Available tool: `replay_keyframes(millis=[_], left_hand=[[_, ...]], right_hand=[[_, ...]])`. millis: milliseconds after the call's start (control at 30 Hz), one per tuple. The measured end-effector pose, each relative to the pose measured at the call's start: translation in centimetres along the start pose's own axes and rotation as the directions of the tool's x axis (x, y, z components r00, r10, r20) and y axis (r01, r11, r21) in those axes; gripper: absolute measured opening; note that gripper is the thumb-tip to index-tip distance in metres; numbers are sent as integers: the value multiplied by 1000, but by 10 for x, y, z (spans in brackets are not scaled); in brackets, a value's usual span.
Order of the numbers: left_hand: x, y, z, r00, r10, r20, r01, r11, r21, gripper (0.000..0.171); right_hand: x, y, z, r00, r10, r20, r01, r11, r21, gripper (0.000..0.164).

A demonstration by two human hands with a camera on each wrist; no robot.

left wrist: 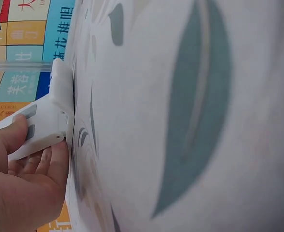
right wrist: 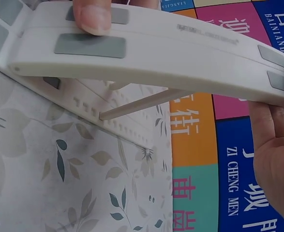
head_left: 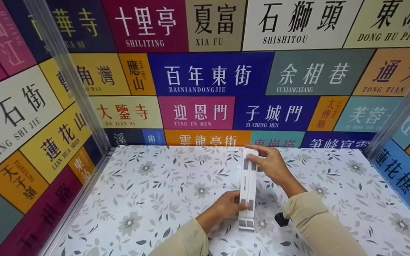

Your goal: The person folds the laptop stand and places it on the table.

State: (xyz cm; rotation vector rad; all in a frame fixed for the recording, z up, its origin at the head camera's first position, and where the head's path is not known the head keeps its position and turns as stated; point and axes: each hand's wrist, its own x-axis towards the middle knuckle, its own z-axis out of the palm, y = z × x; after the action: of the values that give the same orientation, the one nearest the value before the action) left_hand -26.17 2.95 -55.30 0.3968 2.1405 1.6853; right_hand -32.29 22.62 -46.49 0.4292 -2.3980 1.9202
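A person's two hands, set well apart, grip opposite ends of a white stand (head_left: 246, 185) on a flower-print surface (head_left: 101, 199). The left hand (head_left: 226, 205) clasps it toward the 6 o'clock end, thumb over a grey pad (right wrist: 90, 45) and fingers beneath; the right hand (head_left: 267, 161) holds the 12 o'clock end, thumb on top and fingers under the rim. Right of centre on the surface, the stand runs from 6 to 12 o'clock. Its smooth upper bar carries paired grey pads near both ends and small print, too blurred to read, along the middle. A lip (left wrist: 61, 89) juts up at the near end. In the right wrist view, the bar is lifted over a notched base (right wrist: 122, 128), a slanting strut (right wrist: 137, 105) spanning the open gap between them.

Tan sleeves (head_left: 322, 220) enter from 5 and 7 o'clock; a dark object (head_left: 281, 219), hard to identify, shows beside the right one. The surface spreads toward 9 and 3 o'clock of the stand, its far edge meeting a wall (head_left: 210, 74) of colourful lettered panels at 12. Posts mark the corners at 10 (head_left: 70, 76) and 2 o'clock.
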Motion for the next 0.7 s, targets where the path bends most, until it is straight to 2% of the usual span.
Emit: replay_keyframes(millis=[233, 400, 500, 700], left_hand=[[1, 0, -8, 999, 10, 46, -14, 997, 82, 23], [3, 2, -22, 991, -1, 131, -23, 983, 180, 20], [4, 3, -33, 980, -17, 197, -26, 977, 213, 18], [9, 4, -48, 945, -63, 321, -5, 978, 207, 15]], right_hand=[[-8, -1, 1, 998, -17, -63, 10, 995, -100, 44], [-17, -3, 6, 991, -22, -130, 10, 995, -97, 43], [-22, -4, 10, 984, -17, -179, -3, 994, -111, 41], [-30, -9, 19, 960, -25, -278, -29, 981, -190, 38]])
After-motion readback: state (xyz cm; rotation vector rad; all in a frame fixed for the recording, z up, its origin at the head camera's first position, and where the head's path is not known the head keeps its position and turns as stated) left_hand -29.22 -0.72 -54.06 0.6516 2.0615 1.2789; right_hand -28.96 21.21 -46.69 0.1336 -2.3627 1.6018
